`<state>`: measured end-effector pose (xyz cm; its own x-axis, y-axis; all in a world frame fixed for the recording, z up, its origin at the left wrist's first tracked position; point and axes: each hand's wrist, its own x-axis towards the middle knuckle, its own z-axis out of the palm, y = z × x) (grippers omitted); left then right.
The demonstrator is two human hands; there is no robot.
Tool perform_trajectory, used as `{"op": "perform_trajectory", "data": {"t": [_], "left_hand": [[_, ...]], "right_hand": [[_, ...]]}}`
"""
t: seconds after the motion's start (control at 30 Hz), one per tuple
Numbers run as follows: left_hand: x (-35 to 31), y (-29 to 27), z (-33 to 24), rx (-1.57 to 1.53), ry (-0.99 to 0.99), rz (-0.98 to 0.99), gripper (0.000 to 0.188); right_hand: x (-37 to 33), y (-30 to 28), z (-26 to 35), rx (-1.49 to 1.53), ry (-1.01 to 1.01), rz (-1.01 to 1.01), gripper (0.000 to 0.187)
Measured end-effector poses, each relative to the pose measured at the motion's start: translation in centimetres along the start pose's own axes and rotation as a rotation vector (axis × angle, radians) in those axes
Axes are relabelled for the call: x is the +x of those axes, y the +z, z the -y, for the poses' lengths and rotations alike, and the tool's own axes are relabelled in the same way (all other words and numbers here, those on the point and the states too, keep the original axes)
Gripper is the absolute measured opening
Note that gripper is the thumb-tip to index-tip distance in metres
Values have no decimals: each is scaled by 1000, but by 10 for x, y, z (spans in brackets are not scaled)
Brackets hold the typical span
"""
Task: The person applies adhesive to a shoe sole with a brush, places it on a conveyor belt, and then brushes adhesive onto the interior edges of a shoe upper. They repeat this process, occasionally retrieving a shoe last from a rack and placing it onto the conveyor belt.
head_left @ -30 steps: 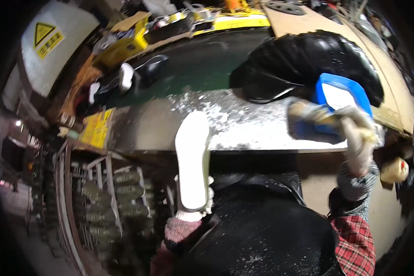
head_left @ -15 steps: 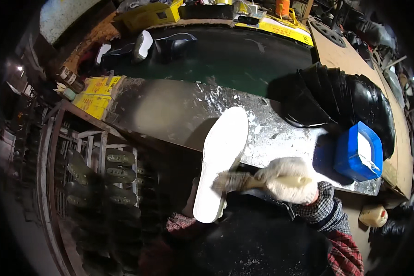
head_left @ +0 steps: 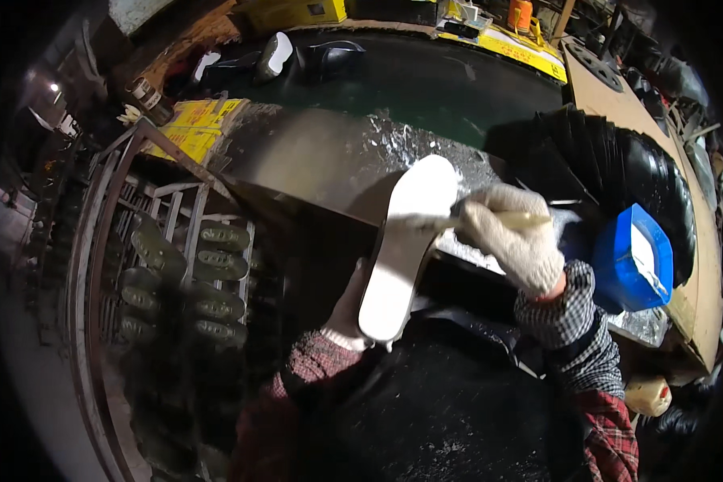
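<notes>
A shoe (head_left: 399,269) with its white-coated sole facing up is held over my lap, its toe end pointing away from me. Gripping it from the left side is my left hand (head_left: 348,312), in a light glove; most of its fingers are hidden behind the shoe. My right hand (head_left: 512,237), in a knitted off-white glove, is closed round the handle of a brush (head_left: 442,223). The brush reaches left across the upper sole, its bristles blurred against the white. To the right stands a blue tub (head_left: 631,269) with white stuff inside, smeared along its rim.
Ahead lies a worktop (head_left: 297,161) spotted with white. Fanned black sheet-like pieces (head_left: 618,165) are stacked at the right. A metal rack (head_left: 96,265) with several dark green soles (head_left: 221,265) stands left. Shoes with white soles (head_left: 275,56) lie at the back.
The brush and my right hand have moved up the sole toward its far end. The shoe shifted slightly right and away, and more of my left hand shows. The whole view has shifted.
</notes>
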<state>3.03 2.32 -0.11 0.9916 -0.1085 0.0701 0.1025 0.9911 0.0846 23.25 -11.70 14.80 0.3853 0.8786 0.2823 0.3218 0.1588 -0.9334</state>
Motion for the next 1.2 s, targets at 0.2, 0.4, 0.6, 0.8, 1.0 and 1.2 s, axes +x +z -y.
{"op": "perform_trajectory", "data": {"t": [0.2,0.4,0.6,0.8,1.0,1.2], "left_hand": [[3,28,2,-66,91,-195,57],[5,-7,-1,197,191,-305,60],[-6,-2,-2,113,127,-392,73],[-31,-34,-12,61,65,-429,68],[-27,-20,-16,416,51,-545,65],[-12,-2,-10,-17,160,-691,66]], "right_hand": [[-59,3,28,21,-53,335,27],[-81,-4,27,295,242,132,23],[-33,-24,-24,159,492,-109,23],[1,-51,-60,-369,-123,-197,27],[-31,-41,-1,-548,-298,246,29],[2,-39,-36,-762,-309,15,28]]}}
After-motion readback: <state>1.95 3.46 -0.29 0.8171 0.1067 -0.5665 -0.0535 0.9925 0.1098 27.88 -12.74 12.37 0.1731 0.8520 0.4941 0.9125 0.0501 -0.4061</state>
